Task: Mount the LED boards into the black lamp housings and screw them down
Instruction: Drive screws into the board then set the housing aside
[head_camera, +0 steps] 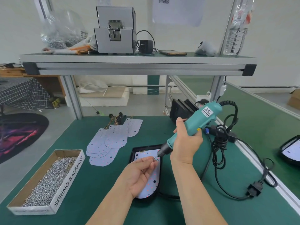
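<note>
LED board (pixel 151 181): seated in black housing (pixel 132 154), mid desk (pixel 97 200).
Left hand (pixel 139 174): over the board, fingers pinching a small screw (pixel 153 158) at the bit tip.
Right hand (pixel 186 143): fingers wrapped round the teal screwdriver (pixel 199 120), tilted, bit pointing down-left.
Spare boards (pixel 107 143): fanned pile left of the housing, wires at the far end.
Screw box (pixel 48 181): near left, full.
More housings (pixel 180 111): stacked on edge behind the right hand.

left grip (pixel 140 173): bare hand | right grip (pixel 186 143): bare hand | forearms (pixel 112 202): bare
</note>
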Motion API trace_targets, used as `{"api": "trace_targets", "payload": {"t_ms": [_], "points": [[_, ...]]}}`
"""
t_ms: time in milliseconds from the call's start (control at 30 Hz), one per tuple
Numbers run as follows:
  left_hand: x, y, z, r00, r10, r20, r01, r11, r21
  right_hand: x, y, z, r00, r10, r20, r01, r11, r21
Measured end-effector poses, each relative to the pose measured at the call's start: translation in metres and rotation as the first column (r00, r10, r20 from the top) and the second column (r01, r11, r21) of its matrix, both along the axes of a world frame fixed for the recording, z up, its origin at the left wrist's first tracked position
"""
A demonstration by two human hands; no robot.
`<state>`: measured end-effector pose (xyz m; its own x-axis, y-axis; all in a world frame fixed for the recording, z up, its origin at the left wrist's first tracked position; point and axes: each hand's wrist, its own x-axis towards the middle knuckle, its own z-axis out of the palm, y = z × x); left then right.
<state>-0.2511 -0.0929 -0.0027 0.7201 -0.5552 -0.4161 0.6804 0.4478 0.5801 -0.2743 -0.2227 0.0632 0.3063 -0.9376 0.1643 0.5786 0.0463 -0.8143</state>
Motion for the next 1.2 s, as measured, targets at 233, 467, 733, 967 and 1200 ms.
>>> {"api": "trace_targets", "payload": {"t_ms": [233,467,733,967,1200], "points": [[0.0009,-0.0001,-0.0014,1.000,0.004,-0.009,-0.004,1.000,-0.004,0.0025,0.0026,-0.0036,1.000,0.013,-0.002,-0.013,1.000,0.000],[0.0019,0.0002,-0.0012,1.000,-0.002,-0.018,0.002,1.000,0.002,0.0037,-0.0026,-0.0056,1.000,-0.004,-0.004,0.004,1.000,0.007],[0.0015,-0.0015,-0.0024,1.000,0.014,-0.012,-0.014,1.000,0.017,0.0050,-0.0029,-0.0054,1.000,0.011,-0.014,-0.011,1.000,0.024],[0.0003,-0.0001,-0.0028,0.999,0.033,-0.017,-0.033,0.999,0.007,0.0047,0.0016,-0.0041,0.999,0.020,-0.047,-0.022,0.998,-0.052],[-0.0036,-0.0053,-0.0051,0.992,0.054,0.112,-0.058,0.998,0.033,0.0066,0.0021,-0.0047,0.993,-0.051,-0.105,0.050,0.999,-0.017]]}}
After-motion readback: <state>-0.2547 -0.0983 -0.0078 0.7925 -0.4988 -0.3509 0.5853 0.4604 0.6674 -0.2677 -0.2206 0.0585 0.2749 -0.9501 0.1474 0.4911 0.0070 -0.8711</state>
